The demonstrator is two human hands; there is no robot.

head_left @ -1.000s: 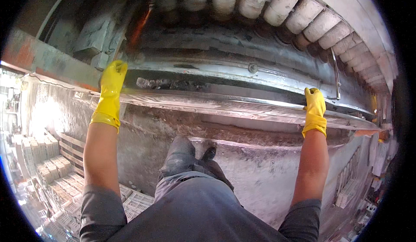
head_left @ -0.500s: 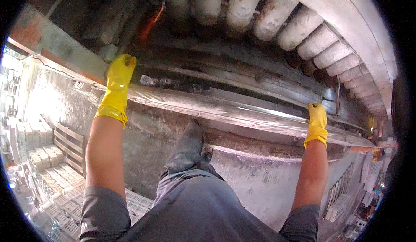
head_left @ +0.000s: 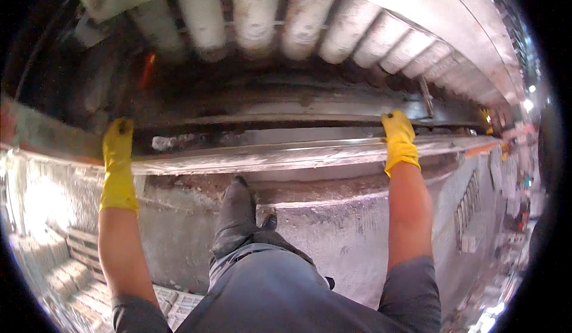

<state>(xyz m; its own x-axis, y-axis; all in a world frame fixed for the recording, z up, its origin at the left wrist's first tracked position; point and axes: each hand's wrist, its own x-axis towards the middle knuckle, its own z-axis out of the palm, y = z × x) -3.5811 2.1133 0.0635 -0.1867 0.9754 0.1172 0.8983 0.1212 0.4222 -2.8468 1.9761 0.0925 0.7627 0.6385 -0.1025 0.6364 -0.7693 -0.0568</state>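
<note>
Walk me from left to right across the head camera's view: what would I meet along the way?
Slatted wooden pallet → yellow-gloved left hand → reddish-orange streak → the person's left trouser leg → dark right shoe → yellow-gloved right hand → thin metal bar.

Harsh white glare washes out the concrete surface at left, while the recess near the pale cylinders sinks into murky shadow, the metal rail glints thinly, and fisheye distortion bends edges toward a black rim, leaving slotted crates blurred.
</note>
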